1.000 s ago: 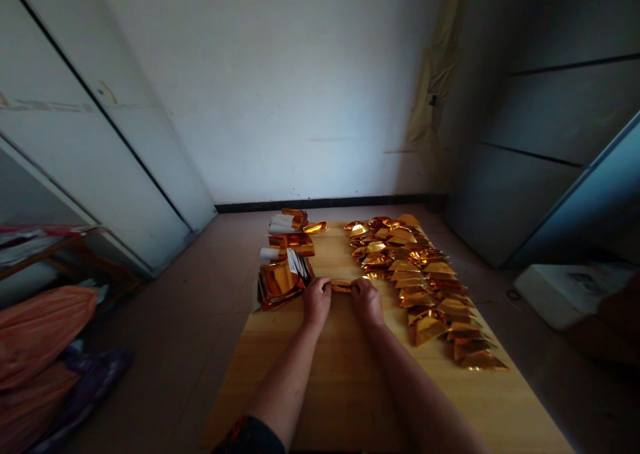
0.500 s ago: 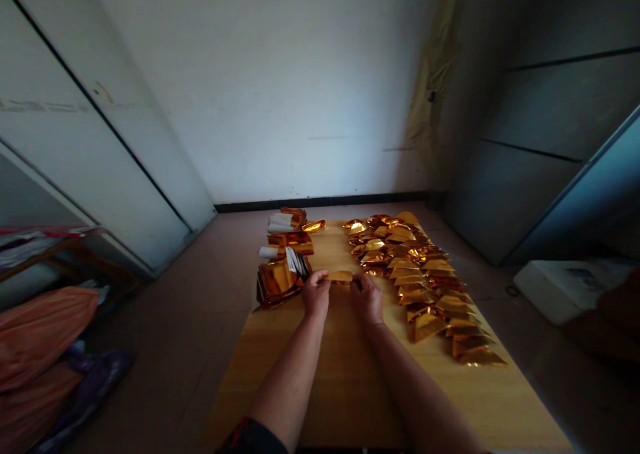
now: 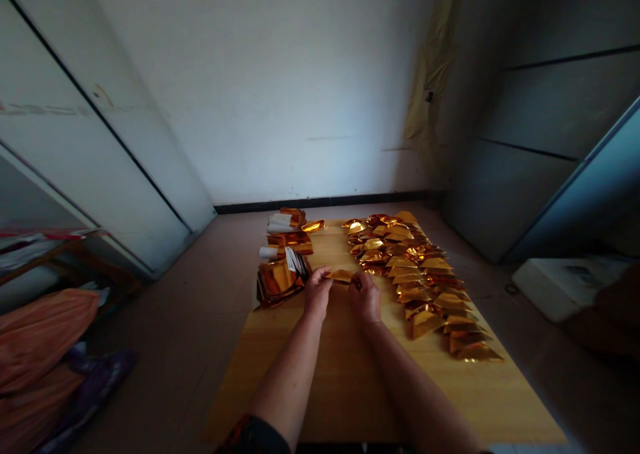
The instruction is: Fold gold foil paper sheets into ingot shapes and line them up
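L hand (image 3: 317, 287) and R hand (image 3: 366, 295) pinch opp. ends of foil pc (image 3: 341, 277) above desk (image 3: 345, 387); sheet stack (image 3: 278, 281) at 9 o'clock, folded pcs (image 3: 409, 275) at 3 o'clock. Caution: uneven pull may tear foil pc; R hand drifting twd 3 o'clock may knock folded pcs.

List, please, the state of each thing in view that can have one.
Left hand: pinching the central gold piece
Right hand: closed on the same piece
Central gold piece: folded
Gold pieces at right: folded, overlapping
Gold sheets at left: stacked, curved
Wooden table: partly covered
Orange cloth: rumpled
White box: open or shut unclear
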A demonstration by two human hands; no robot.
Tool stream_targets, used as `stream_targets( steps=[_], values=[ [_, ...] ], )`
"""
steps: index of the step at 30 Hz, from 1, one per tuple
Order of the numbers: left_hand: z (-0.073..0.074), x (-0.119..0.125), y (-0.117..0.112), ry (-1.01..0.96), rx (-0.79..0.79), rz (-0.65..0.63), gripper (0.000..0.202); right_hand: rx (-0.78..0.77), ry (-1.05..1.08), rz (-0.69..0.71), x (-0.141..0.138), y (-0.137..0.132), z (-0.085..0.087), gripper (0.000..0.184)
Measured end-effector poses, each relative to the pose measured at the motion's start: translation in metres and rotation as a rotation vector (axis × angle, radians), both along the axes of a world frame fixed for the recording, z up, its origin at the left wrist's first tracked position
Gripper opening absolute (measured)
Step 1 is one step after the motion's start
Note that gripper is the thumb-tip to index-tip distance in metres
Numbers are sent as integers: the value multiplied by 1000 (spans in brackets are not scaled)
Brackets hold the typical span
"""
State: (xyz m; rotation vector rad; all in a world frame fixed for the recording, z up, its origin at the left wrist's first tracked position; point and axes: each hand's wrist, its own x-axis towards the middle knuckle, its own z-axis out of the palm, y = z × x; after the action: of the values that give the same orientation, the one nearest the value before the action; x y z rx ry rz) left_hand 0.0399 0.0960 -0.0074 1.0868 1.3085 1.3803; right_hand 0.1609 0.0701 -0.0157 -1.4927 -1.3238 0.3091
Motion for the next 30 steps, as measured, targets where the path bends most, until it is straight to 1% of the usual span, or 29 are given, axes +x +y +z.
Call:
stream_targets(
  steps=[5, 10, 13, 16, 21, 26, 30],
  values=[
    [7, -4, 0, -55, -130, -43, 16, -69, 131, -4, 1, 3, -1, 13],
    [13, -8, -10, -269, -238, -82, 28, -170, 231, -17, 6, 3, 0, 13],
    [16, -8, -13, -320, -251, -64, 32, -172, 235, -41, 7, 2, -1, 14],
    [17, -6, -14, -329, -237, -34, 30, -160, 233, -42, 6, 1, -2, 13],
    [14, -3, -12, -334, -181, -3, 26, -127, 238, -17, 4, 2, -4, 11],
    [11, -3, -12, -359, -186, 12, 29, -86, 240, -8, 3, 1, -6, 7],
    [10, -2, -11, -370, -178, 14, 27, -61, 240, 10, 4, 1, -6, 10]
  ],
)
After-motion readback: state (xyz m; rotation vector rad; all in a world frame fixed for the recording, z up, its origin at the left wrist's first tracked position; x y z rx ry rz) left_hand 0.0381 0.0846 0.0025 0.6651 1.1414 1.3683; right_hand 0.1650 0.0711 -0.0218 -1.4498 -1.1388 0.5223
